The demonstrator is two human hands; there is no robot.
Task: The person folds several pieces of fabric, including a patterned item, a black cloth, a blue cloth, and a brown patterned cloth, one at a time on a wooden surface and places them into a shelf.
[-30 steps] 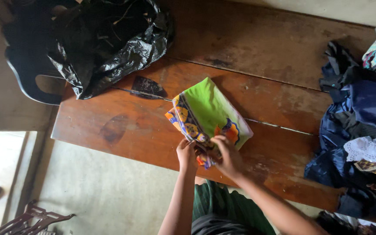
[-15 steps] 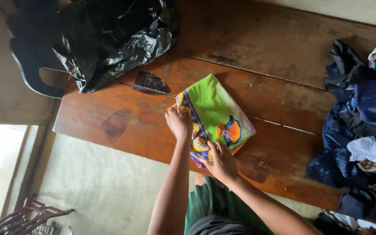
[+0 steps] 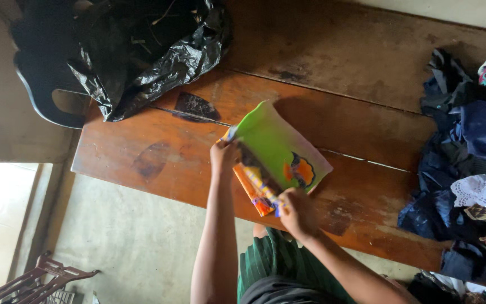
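On the wooden table (image 3: pixel 361 67), we are mid-fold: our left hand (image 3: pixel 224 156) and right hand (image 3: pixel 296 209) pinch shut the near edge of the folded green patterned cloth (image 3: pixel 277 147) (lifted, far side resting). Next, we judge, calls for aligned edges.

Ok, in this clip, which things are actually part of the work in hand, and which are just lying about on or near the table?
In hand:
- folded green cloth with orange and purple print, lifted along its near edge
- left hand, gripping its left corner
- right hand, gripping its near corner
- wooden table under it

Lying about:
- black plastic bag
- heap of dark clothes
- black chair
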